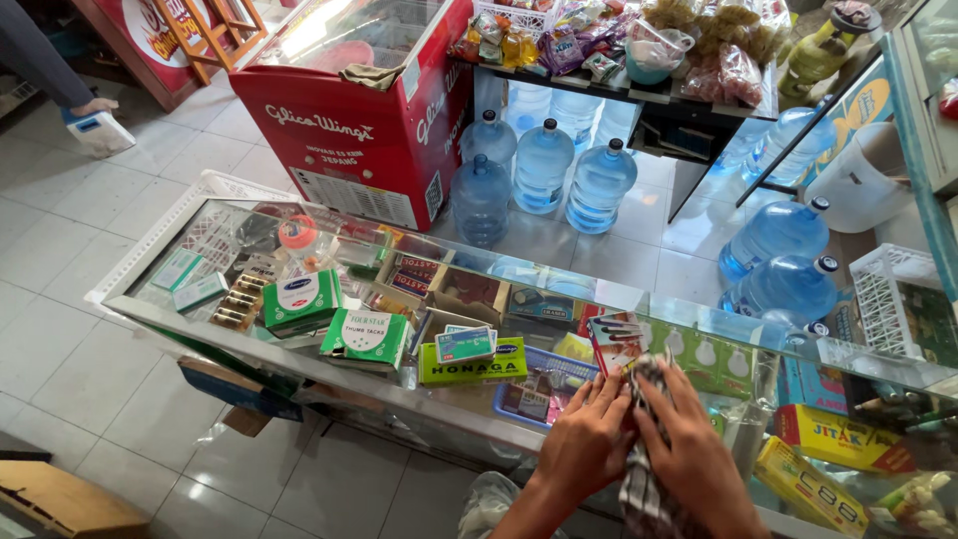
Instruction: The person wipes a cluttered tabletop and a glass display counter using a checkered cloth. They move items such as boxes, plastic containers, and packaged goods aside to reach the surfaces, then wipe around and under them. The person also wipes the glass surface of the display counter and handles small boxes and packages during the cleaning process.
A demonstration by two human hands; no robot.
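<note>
Both hands press a checkered cloth on the glass counter: left hand and right hand fingers curled closed, gripping it between them.

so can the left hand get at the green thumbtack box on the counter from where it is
Probably yes: the green thumbtack box sits on the glass countertop, uncovered, though the left hand presses the checkered cloth now.

Bright, even daylight fills the scene, strongest at the far left, where the clear sliding lid of the red chest freezer glares white. The long glass counter top carries pale reflections. Shadows are soft. Straight lines bow near the edges; focus is mostly sharp.
</note>
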